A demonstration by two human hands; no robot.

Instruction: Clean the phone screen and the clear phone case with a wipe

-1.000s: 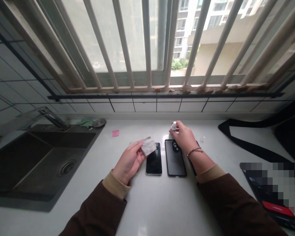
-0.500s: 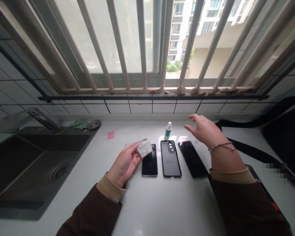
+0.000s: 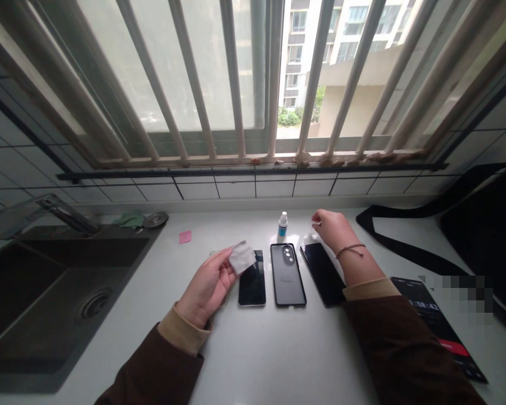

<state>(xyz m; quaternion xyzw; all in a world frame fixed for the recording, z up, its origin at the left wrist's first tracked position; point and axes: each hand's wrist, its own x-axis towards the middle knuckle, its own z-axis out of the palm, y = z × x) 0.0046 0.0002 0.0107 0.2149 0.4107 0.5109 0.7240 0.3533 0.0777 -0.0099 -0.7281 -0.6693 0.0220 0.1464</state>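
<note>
My left hand (image 3: 208, 284) pinches a small grey cloth (image 3: 242, 257), held over the upper left corner of a dark-screened phone (image 3: 252, 281). In the middle lies a black phone case (image 3: 287, 275) with a camera cutout. A second black phone (image 3: 321, 274) rests to its right, slightly tilted. Just beyond that phone's top end is my right hand (image 3: 333, 228), low over the counter with fingers pressed together; what they hold, if anything, is hidden. A small white bottle with a blue label (image 3: 282, 225) stands upright behind the case.
A dark sink (image 3: 63, 309) with a faucet (image 3: 67, 214) takes up the left. A pink sticky note (image 3: 185, 237) lies on the counter (image 3: 253, 354). At the right are a tablet-like screen (image 3: 441, 329) showing a timer and a black bag (image 3: 484, 225) with its strap.
My right hand has come down and its spread fingers have closed together. The left hand still holds the cloth. The whole view has shifted slightly.
</note>
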